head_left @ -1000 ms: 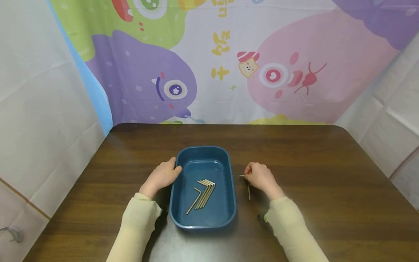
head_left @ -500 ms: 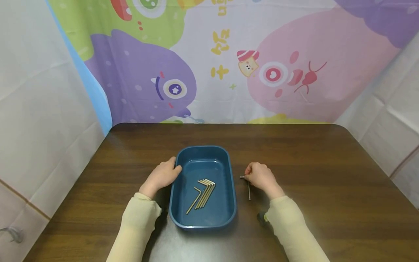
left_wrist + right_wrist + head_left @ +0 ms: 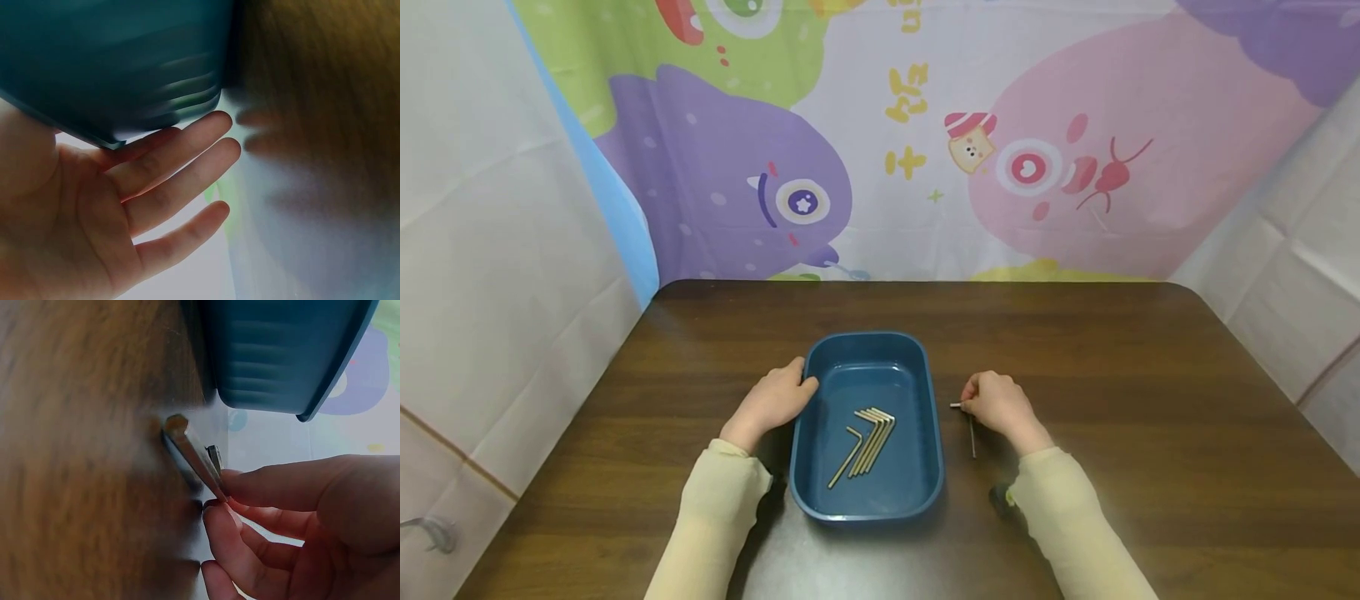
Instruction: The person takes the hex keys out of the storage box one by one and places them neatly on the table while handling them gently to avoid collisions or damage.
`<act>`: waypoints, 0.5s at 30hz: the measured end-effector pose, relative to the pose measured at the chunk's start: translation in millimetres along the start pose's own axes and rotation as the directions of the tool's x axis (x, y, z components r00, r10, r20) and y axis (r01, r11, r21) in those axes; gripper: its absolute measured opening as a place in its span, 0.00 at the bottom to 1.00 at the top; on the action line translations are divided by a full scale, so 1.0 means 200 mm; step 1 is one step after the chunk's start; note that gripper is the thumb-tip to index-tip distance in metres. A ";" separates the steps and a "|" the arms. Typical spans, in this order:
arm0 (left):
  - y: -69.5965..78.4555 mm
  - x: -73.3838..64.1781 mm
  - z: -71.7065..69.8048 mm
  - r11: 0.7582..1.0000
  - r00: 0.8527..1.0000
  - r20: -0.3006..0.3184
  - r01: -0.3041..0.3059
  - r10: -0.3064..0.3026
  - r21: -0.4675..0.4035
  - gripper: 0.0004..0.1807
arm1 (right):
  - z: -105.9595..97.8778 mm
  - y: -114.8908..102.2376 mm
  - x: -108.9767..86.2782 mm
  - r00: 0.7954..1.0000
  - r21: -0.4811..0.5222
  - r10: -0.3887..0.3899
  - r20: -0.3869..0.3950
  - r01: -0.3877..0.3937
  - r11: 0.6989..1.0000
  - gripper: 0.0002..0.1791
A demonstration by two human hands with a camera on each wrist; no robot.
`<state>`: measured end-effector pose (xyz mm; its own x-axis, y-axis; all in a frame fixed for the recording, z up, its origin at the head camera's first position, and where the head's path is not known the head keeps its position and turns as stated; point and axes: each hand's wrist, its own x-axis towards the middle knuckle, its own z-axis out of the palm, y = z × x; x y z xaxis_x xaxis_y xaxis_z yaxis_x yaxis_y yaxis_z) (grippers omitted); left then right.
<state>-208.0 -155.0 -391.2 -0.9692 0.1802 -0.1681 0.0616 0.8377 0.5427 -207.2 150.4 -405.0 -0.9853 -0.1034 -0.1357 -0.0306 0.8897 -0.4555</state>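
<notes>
A blue rectangular tray (image 3: 887, 498) stands on the table with several brass-toned hex keys (image 3: 876, 447) lying side by side in it. One more hex key (image 3: 846, 462) lies just left of that row. My left hand (image 3: 769, 406) holds the tray's left wall, thumb over the rim; in the left wrist view its fingers (image 3: 181, 194) spread along the outside. Right of the tray, my right hand (image 3: 998, 408) pinches another hex key (image 3: 197, 456) between thumb and fingertips, low over the table. Its short arm points left, its long arm toward me.
The brown wooden table (image 3: 1112, 367) reaches back to a cartoon-print curtain (image 3: 910, 225). Pale sheets (image 3: 490, 208) hang at both sides. A metal hook (image 3: 433, 533) shows at the far left.
Both hands and the tray stay where they were. The hex key in my right hand has shifted only slightly, and the head view has tilted a little.
</notes>
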 end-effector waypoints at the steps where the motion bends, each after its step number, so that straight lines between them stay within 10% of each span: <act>1: 0.00 0.00 0.00 1.000 1.000 -0.001 0.001 -0.001 0.000 0.30 | 0.00 0.00 0.00 1.000 -0.003 -0.003 -0.003 0.003 1.000 0.03; 15: 0.00 0.00 0.00 1.000 1.000 0.002 -0.008 0.008 0.005 0.29 | 0.00 0.00 0.00 1.000 -0.013 0.001 -0.017 -0.002 1.000 0.03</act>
<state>-208.4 -155.8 -391.6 -0.9681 0.1884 -0.1654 0.0710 0.8388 0.5398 -208.1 150.5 -406.1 -0.9881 -0.0945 -0.1213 -0.0311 0.8954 -0.4441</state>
